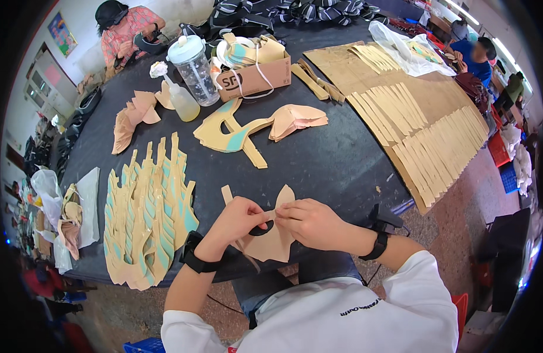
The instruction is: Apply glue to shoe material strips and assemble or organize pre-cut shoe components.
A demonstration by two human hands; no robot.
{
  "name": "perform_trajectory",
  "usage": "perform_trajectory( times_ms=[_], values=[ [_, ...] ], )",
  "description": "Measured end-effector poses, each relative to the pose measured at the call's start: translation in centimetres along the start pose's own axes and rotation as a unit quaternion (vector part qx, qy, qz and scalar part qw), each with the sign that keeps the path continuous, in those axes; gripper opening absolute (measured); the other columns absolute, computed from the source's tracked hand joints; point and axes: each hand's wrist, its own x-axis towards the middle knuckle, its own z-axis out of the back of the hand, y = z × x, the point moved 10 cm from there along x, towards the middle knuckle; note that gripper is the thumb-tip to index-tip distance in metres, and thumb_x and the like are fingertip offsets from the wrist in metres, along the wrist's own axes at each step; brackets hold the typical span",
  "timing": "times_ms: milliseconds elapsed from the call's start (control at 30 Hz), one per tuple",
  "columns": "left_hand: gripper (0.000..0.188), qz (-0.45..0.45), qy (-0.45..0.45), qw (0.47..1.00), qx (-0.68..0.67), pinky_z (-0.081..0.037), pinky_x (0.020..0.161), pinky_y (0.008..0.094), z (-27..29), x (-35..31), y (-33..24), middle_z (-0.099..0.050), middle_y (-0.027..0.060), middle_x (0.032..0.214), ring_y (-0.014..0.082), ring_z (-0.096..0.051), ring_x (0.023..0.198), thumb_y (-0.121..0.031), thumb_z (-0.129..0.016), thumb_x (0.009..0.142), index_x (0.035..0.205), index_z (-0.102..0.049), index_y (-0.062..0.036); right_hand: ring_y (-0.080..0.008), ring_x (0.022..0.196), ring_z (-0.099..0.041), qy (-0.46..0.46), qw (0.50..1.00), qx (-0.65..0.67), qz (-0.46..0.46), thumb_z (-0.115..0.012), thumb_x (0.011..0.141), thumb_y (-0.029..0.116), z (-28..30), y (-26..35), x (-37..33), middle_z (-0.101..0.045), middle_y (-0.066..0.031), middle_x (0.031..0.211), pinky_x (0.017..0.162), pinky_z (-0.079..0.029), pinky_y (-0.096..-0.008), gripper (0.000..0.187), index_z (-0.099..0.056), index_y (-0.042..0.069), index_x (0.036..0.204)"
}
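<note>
Item in hand: a tan leather piece (275, 238), flat and butterfly-shaped, lying at the near edge of the dark table (336, 159) and partly overhanging it toward my lap.

My left hand (239, 217) pinches the piece at its upper middle, fingers closed on it, with a thin tan strip running up past my thumb. My right hand (310, 222) grips the same spot from the other side, fingertips closed on the leather and meeting those of my left. The piece spreads out below and between both hands.

On the table, left of my hands along the near edge: a fanned stack of tan and teal cut pieces (148, 217). Beyond my hands, mid-table: a tan and teal strap-shaped cutout (230, 134) beside a small pile of pinkish pieces (295, 120). Far side: a clear plastic jar (195, 67) with a white lid, a squeeze bottle (180, 97) just beside it, and an open cardboard box (254, 73). Right edge: a cardboard sheet covered in rows of tan strips (424, 135). Left corner: plastic bags of scraps (65, 217).
</note>
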Motion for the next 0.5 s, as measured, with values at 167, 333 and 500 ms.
perform_trajectory(
  times_ms=[167,333,500],
  values=[
    [0.022,0.029,0.03,0.996,0.081,-0.044,0.053,0.0206,-0.1,0.5,-0.5,-0.067,0.0066,0.067,0.0074,-0.058,0.058,-0.016,-0.066,0.08,0.076,-0.067,0.0049,-0.0187,0.099,-0.06,0.035,0.999,-0.002,0.002,-0.062,0.074,0.009,0.0,-0.1,0.8,-0.064,-0.0047,0.103,0.082,-0.048,-0.0315,0.022,-0.066,0.002,0.095],
    [0.023,-0.014,-0.016,0.996,0.082,-0.043,0.049,0.0258,0.1,0.4,-0.8,-0.062,0.0089,0.057,0.0113,-0.056,0.051,-0.017,-0.065,0.077,0.067,-0.068,0.0034,-0.0194,0.087,-0.057,0.046,0.993,-0.083,0.075,-0.06,0.069,0.013,-0.5,1.8,1.8,-0.062,-0.0054,0.09,0.073,-0.045,-0.0295,0.021,-0.066,0.001,0.085],
    [0.033,-0.071,-0.076,0.947,0.303,-0.05,0.058,0.0373,3.6,-1.8,-5.4,-0.062,0.0154,0.059,0.0286,-0.06,0.054,-0.028,-0.065,0.078,0.065,-0.067,0.0022,-0.018,0.075,-0.053,0.072,0.971,-0.149,0.174,-0.061,0.065,0.015,-1.5,3.3,2.7,-0.056,-0.0039,0.071,0.065,-0.041,-0.0276,0.014,-0.065,0.003,0.07]
  ],
)
